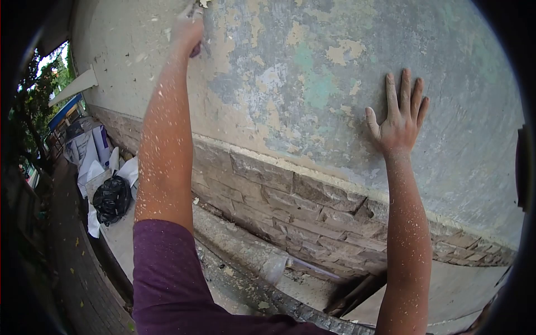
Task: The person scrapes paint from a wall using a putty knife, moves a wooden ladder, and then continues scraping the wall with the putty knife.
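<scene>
High on the peeling wall (pixel 245 84), my left hand (pixel 188 34) is closed around a paint scraper, blurred by motion. The scraper's blade (pixel 196 11) is against the wall near the top edge, and its dark handle end (pixel 195 51) pokes out below my fist. Loose paint flakes show around this hand. My right hand (pixel 398 125) lies flat on the grey part of the wall, fingers spread, holding nothing. Dust and pale chips cover both forearms.
Beneath the painted surface runs a band of stone cladding (pixel 290 195) with a narrow ledge. A pipe (pixel 315 268) lies along the wall's foot among debris. To the left are a black plastic bag (pixel 113 200), pale sheets (pixel 86 151) and a paved path (pixel 70 240).
</scene>
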The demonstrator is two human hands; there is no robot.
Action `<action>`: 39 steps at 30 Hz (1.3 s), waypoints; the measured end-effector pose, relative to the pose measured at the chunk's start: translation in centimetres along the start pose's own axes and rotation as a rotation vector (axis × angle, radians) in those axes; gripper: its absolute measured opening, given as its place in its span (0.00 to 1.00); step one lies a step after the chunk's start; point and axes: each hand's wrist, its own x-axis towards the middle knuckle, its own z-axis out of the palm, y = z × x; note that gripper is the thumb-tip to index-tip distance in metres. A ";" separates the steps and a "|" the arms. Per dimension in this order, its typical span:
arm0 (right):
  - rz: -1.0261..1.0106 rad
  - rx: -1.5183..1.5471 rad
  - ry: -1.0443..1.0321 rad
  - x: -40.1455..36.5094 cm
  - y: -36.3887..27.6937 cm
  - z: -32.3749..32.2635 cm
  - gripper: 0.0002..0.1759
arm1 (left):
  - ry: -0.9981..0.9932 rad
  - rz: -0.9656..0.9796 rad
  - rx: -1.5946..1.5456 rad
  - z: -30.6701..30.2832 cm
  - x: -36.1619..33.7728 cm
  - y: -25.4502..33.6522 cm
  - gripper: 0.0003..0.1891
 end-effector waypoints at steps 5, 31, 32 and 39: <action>-0.003 -0.013 -0.007 -0.4 0.1 0.3 0.41 | 0.015 0.049 0.067 -0.3 0.6 -4.8 0.26; -0.052 0.099 0.099 -0.6 0.7 1.2 0.39 | -0.075 0.115 -0.117 5.6 -19.1 -12.3 0.27; -0.057 0.098 0.099 -0.6 0.6 1.2 0.39 | -0.086 0.049 -0.109 5.5 -18.9 -12.5 0.26; -0.065 0.094 0.108 -0.4 0.6 1.5 0.39 | -0.325 -0.412 -0.382 4.6 -25.3 -16.5 0.27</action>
